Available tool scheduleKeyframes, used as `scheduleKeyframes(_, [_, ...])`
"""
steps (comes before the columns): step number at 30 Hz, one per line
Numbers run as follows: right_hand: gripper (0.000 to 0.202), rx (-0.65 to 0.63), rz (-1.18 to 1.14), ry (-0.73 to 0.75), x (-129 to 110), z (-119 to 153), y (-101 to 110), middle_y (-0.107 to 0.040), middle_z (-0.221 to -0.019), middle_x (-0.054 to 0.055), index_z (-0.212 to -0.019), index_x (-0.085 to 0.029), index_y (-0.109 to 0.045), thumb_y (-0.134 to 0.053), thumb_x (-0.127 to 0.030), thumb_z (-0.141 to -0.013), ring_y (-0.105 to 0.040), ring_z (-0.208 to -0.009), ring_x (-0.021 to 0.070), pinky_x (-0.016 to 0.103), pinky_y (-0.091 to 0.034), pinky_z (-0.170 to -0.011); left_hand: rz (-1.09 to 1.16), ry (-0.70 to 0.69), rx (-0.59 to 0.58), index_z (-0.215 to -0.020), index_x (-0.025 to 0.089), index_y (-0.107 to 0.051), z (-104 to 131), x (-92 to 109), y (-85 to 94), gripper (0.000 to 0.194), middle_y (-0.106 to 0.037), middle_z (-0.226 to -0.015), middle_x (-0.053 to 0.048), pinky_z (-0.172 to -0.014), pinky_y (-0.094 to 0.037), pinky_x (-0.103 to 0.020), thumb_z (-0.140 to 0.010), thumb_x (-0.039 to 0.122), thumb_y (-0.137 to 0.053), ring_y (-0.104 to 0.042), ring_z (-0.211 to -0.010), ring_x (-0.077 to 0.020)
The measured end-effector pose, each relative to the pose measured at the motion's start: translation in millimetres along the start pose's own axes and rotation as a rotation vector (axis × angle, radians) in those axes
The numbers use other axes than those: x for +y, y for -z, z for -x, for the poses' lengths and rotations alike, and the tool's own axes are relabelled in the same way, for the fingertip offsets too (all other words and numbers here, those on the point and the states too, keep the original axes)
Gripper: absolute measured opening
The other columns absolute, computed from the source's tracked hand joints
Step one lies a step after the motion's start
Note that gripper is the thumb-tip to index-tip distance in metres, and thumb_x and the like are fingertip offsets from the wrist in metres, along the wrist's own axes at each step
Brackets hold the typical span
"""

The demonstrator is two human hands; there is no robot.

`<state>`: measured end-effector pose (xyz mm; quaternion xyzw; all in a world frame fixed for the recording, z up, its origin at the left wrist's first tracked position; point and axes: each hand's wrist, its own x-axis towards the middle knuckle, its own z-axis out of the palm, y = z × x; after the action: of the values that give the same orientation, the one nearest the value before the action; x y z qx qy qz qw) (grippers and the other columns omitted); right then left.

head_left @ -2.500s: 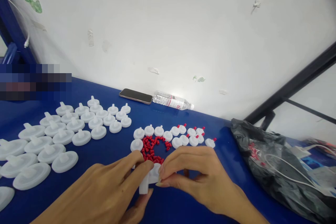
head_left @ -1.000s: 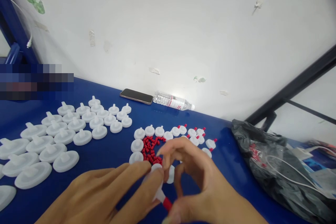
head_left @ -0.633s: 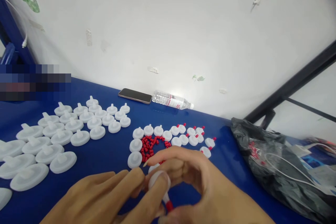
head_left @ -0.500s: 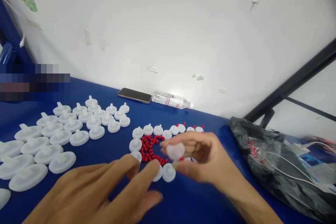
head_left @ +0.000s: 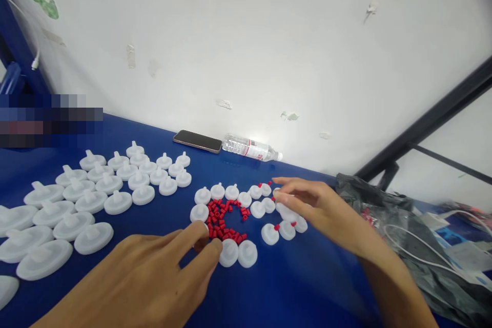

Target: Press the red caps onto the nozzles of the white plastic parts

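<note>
My left hand [head_left: 165, 266] reaches in from the lower left, thumb and index finger apart, at the near left edge of a pile of small red caps [head_left: 221, 223]. No object shows between those fingers. Round white discs with a stem, such as this white disc [head_left: 229, 252], ring the pile. Over on the right, my right hand [head_left: 321, 207] has its fingers stretched out above a group of white discs with red caps on their stems. One white disc [head_left: 286, 213] lies just under its thumb and is partly hidden; the fingers do not appear closed on it.
Rows of white stemmed discs [head_left: 92, 201] cover the left of the blue table [head_left: 246, 297]. A phone [head_left: 197, 141] and a plastic water bottle [head_left: 249, 147] lie by the wall. At the right are a black plastic bag [head_left: 430, 277], a white cable and a dark metal bar [head_left: 423, 118].
My right hand has moved right from the pile, and the white disc it held is now down among the capped discs. My left hand has drawn back slightly to the left.
</note>
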<state>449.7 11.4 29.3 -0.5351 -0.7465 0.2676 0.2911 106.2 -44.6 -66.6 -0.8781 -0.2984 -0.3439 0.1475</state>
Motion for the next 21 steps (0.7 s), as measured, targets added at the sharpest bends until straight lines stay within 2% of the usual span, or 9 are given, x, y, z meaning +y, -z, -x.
scheduleKeyframes(2, [0.034,-0.032,0.135,-0.007,6,0,4,-0.093,-0.142,0.010,-0.098,-0.032,-0.098,-0.083,-0.060,-0.110,-0.086,-0.133,0.0366,0.042,-0.069,-0.097,0.014,0.008,-0.034,-0.127,0.028,-0.070,0,2,-1.9,0.040,-0.082,-0.112,-0.002,-0.059,-0.044,-0.045,-0.112,0.005,-0.042,-0.072,-0.067,-0.0196])
scheduleKeyframes(5, [0.033,-0.058,0.255,-0.050,12,-1,7,-0.094,-0.124,0.008,-0.101,-0.034,-0.099,-0.081,-0.059,-0.110,-0.088,-0.110,0.0329,0.044,-0.065,-0.096,0.010,0.032,-0.074,-0.136,0.029,-0.070,4,4,-3.4,0.044,-0.084,-0.118,-0.002,-0.060,-0.045,-0.046,-0.110,0.005,-0.044,-0.076,-0.069,-0.0208])
scheduleKeyframes(7, [0.034,-0.110,0.312,-0.093,14,-2,8,-0.095,-0.114,0.007,-0.102,-0.034,-0.100,-0.078,-0.057,-0.112,-0.087,-0.103,0.0324,0.044,-0.063,-0.092,0.006,0.038,-0.091,-0.139,0.031,-0.070,8,4,-4.0,0.047,-0.086,-0.120,-0.002,-0.062,-0.046,-0.046,-0.110,0.004,-0.044,-0.079,-0.073,-0.0209])
scheduleKeyframes(10, [0.032,-0.162,0.363,-0.126,13,-3,8,-0.097,-0.114,0.006,-0.107,-0.034,-0.101,-0.075,-0.050,-0.116,-0.087,-0.102,0.0324,0.042,-0.062,-0.091,-0.001,0.027,-0.090,-0.141,0.030,-0.069,9,4,-4.2,0.045,-0.086,-0.122,-0.003,-0.063,-0.046,-0.046,-0.112,0.007,-0.043,-0.082,-0.079,-0.0208])
scheduleKeyframes(16, [0.025,-0.189,0.454,-0.207,6,-5,3,-0.098,-0.109,0.006,-0.109,-0.029,-0.100,-0.075,-0.029,-0.113,-0.088,-0.097,0.0315,0.038,-0.061,-0.083,-0.010,0.023,-0.084,-0.133,0.030,-0.070,5,1,-4.2,0.040,-0.085,-0.120,-0.003,-0.062,-0.043,-0.046,-0.113,0.008,-0.043,-0.076,-0.070,-0.0191])
scheduleKeyframes(21, [0.020,-0.115,0.444,-0.224,7,-7,2,-0.097,-0.106,0.005,-0.108,-0.029,-0.099,-0.080,-0.025,-0.110,-0.088,-0.096,0.0301,0.037,-0.062,-0.081,-0.028,0.018,-0.147,-0.141,0.030,-0.071,8,3,-4.5,0.044,-0.085,-0.123,-0.004,-0.064,-0.042,-0.046,-0.116,0.013,-0.039,-0.077,-0.074,-0.0204])
